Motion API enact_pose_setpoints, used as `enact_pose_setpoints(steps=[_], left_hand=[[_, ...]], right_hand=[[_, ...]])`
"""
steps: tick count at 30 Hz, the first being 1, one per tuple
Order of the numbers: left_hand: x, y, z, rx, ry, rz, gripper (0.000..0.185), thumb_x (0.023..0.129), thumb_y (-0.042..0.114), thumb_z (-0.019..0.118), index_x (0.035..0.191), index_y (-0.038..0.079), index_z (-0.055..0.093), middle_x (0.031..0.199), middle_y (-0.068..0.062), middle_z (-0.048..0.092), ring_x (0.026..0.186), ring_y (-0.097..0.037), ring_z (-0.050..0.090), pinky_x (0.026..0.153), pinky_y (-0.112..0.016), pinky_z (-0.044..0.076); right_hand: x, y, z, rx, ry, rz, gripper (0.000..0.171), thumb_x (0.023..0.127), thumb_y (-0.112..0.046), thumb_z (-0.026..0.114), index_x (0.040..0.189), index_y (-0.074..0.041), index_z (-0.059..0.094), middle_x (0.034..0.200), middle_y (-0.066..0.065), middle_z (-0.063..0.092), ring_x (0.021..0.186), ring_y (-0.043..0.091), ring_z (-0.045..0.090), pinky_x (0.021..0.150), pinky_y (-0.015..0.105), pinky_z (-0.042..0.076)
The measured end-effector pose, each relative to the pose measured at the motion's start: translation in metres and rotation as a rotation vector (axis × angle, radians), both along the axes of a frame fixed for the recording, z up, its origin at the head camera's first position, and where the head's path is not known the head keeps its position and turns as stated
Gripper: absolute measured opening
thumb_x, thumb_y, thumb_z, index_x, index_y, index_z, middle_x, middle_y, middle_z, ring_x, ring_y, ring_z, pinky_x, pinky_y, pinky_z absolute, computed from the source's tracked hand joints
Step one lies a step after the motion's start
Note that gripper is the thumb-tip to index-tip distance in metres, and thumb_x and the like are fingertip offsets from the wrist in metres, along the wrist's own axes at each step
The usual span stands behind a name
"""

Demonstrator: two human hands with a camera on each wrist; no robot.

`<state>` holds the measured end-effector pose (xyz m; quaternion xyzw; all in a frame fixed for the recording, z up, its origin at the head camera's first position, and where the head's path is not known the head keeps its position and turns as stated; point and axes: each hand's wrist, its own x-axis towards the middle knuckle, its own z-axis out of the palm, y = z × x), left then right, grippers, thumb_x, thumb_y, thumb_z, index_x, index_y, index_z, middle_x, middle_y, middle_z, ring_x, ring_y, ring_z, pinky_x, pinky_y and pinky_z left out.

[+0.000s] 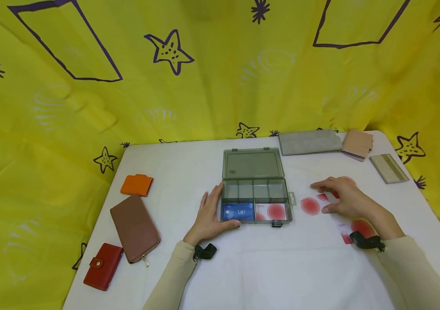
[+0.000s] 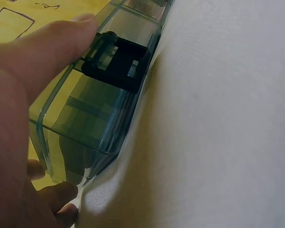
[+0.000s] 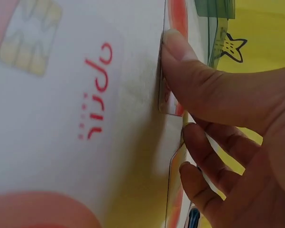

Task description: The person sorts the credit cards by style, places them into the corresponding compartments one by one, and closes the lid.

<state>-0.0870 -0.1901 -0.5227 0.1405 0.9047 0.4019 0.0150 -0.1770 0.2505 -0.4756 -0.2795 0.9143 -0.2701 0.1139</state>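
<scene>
A clear grey compartment box (image 1: 256,189) lies open in the middle of the white table (image 1: 243,267), its lid (image 1: 252,163) folded back. A blue VIP card (image 1: 239,212) sits in its front left compartment and a white card with a red disc (image 1: 271,211) in the front right. My left hand (image 1: 210,213) grips the box's front left corner (image 2: 85,114), thumb (image 2: 42,47) by the black latch (image 2: 116,64). My right hand (image 1: 343,198) lies over loose red-and-white cards right of the box, its thumb (image 3: 204,90) and curled fingers pinching one card (image 3: 175,19) by its edges. Another card (image 1: 310,206) lies beside it.
An orange wallet (image 1: 137,185), a long brown wallet (image 1: 134,228) and a red wallet (image 1: 103,265) lie at the left. At the back right lie a grey pouch (image 1: 309,142), a tan card holder (image 1: 357,144) and a beige case (image 1: 389,168). Yellow cloth surrounds the table.
</scene>
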Motion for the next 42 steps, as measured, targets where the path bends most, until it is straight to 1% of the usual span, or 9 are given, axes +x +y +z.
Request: enact_pose_setpoints(steps=[4,9,13,19,24,27,30,36,42], left_hand=[[0.001,-0.001,0.001,0.004,-0.004,0.002,0.125,0.080,0.051,0.088,0.172,0.011,0.014,0.175,-0.014,0.028,0.165,-0.035,0.019,0.135,-0.058,0.002],[0.000,-0.002,0.001,-0.003,0.000,0.003,0.124,0.080,0.050,0.088,0.172,0.011,0.014,0.175,-0.014,0.027,0.165,-0.034,0.019,0.135,-0.057,0.002],[0.000,-0.002,-0.001,-0.008,-0.004,0.000,0.123,0.081,0.049,0.088,0.172,0.012,0.014,0.175,-0.013,0.027,0.165,-0.033,0.019,0.135,-0.056,0.002],[0.000,-0.002,-0.001,-0.022,-0.009,0.007,0.123,0.080,0.047,0.089,0.172,0.014,0.013,0.176,-0.012,0.026,0.165,-0.031,0.019,0.136,-0.055,0.002],[0.000,-0.001,0.001,-0.008,-0.009,0.008,0.123,0.081,0.048,0.088,0.172,0.014,0.014,0.176,-0.012,0.026,0.165,-0.032,0.019,0.136,-0.056,0.002],[0.000,-0.001,0.002,-0.007,-0.008,0.004,0.122,0.081,0.048,0.088,0.172,0.012,0.015,0.175,-0.014,0.027,0.165,-0.033,0.019,0.135,-0.057,0.002],[0.000,-0.001,0.002,-0.010,-0.006,0.000,0.123,0.080,0.048,0.088,0.171,0.010,0.015,0.175,-0.014,0.026,0.165,-0.033,0.019,0.135,-0.057,0.002],[-0.001,-0.001,0.002,-0.013,-0.021,0.007,0.124,0.080,0.048,0.088,0.172,0.010,0.013,0.176,-0.014,0.025,0.165,-0.032,0.017,0.136,-0.054,0.000],[0.000,-0.001,0.002,-0.003,-0.011,0.000,0.124,0.080,0.051,0.088,0.171,0.011,0.014,0.176,-0.014,0.026,0.165,-0.033,0.018,0.136,-0.055,0.000]], right_hand=[[0.001,-0.004,0.000,-0.002,-0.030,-0.021,0.063,0.076,-0.020,0.097,0.132,-0.007,0.071,0.107,0.001,0.068,0.097,0.019,0.056,0.082,0.027,0.053],[0.003,-0.005,-0.001,-0.022,-0.061,-0.038,0.055,0.075,-0.022,0.098,0.122,-0.008,0.072,0.097,-0.002,0.061,0.091,0.017,0.050,0.077,0.024,0.049],[0.010,-0.002,-0.004,-0.054,0.012,-0.044,0.043,0.075,-0.016,0.097,0.110,-0.011,0.073,0.094,-0.005,0.061,0.090,0.012,0.050,0.077,0.021,0.048],[0.018,0.001,-0.007,-0.138,0.144,-0.015,0.033,0.083,0.001,0.087,0.107,-0.015,0.070,0.097,-0.007,0.069,0.086,0.001,0.054,0.074,0.016,0.050],[0.018,-0.001,-0.003,-0.252,0.203,-0.124,0.041,0.085,0.013,0.080,0.116,-0.008,0.065,0.100,0.007,0.069,0.076,-0.002,0.064,0.071,0.006,0.052],[0.019,-0.005,0.000,-0.399,0.160,-0.201,0.044,0.086,0.017,0.078,0.124,0.000,0.063,0.098,0.012,0.068,0.065,0.002,0.072,0.064,0.009,0.057],[0.019,-0.010,0.002,-0.553,0.069,-0.237,0.046,0.087,0.016,0.077,0.129,0.004,0.063,0.093,0.004,0.069,0.063,0.009,0.076,0.061,0.018,0.061],[0.020,-0.021,0.002,-0.833,-0.226,-0.140,0.055,0.087,0.019,0.075,0.139,0.010,0.059,0.111,-0.006,0.073,0.081,0.011,0.078,0.075,0.023,0.065],[0.033,-0.044,0.000,-0.785,-0.284,-0.077,0.061,0.083,0.016,0.081,0.139,0.011,0.060,0.113,-0.009,0.076,0.087,0.008,0.073,0.078,0.020,0.064]])
